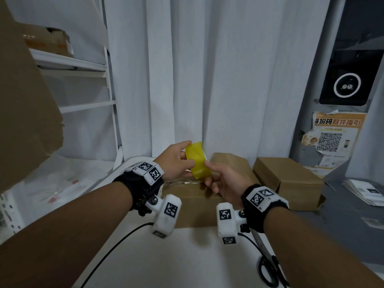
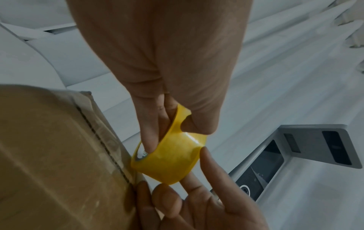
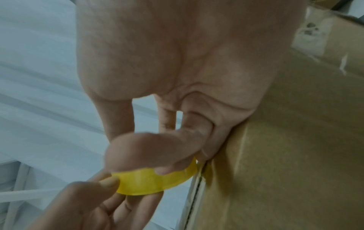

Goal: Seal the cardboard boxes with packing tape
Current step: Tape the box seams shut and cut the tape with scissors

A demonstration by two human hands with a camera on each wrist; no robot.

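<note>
A round roll of see-through yellow packing tape [image 1: 198, 160] is held up in the air between both hands, just above a flat brown cardboard box [image 1: 207, 196] that sits on the white table [image 1: 166, 262]. The left hand [image 1: 175, 163] holds the roll from the left side — its thumb lies on the top edge, and in the left wrist view some fingers [image 2: 151, 140] go inside the ring while the thumb presses on the outside. The right hand [image 1: 225, 182] comes from the right and below; its pointer finger touches the outer face of the roll and its other fingers curl under the bottom, so it pinches the roll too. In the right wrist view the right thumb [image 3: 145, 152] lies across the yellow band [image 3: 155, 182], and the left hand's fingertips touch it from below. The box under the hands has a shiny strip of tape along its top seam. A second brown cardboard box [image 1: 288, 181] sits just to the right of the first one, on a grey surface. A pair of black-handled scissors [image 1: 268, 265] lies on the table near the right arm — well apart from the roll. White curtains [image 1: 207, 69] hang behind the boxes.
</note>
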